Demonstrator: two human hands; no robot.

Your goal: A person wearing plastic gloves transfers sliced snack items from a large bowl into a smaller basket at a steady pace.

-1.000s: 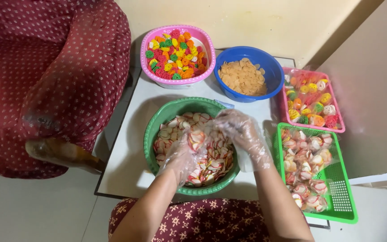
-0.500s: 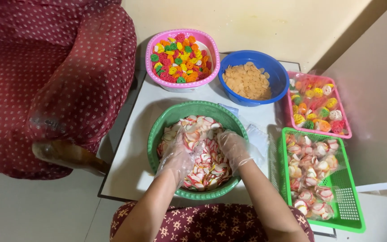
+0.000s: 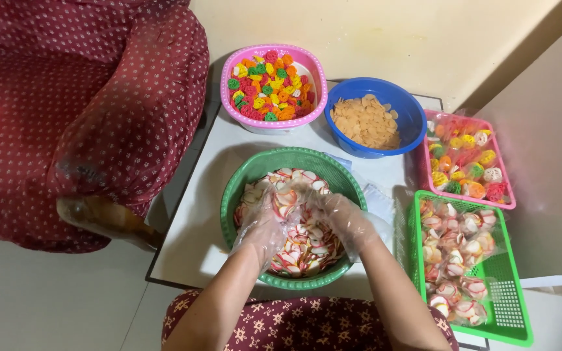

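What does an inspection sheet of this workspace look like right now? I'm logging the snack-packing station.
Surface: small white table, crowded with bowls and baskets.
Job's things: green bowl of red-and-white crackers.
Clutter: pink bowl of multicoloured crackers; blue bowl of plain tan crackers; pink basket and green basket of filled clear bags.
Hands: left hand and right hand, both in clear plastic gloves, down in the green bowl; left fingers on a cluster of crackers.
Cables: nothing seen.
Surroundings: maroon dotted armchair, cream wall, light floor.
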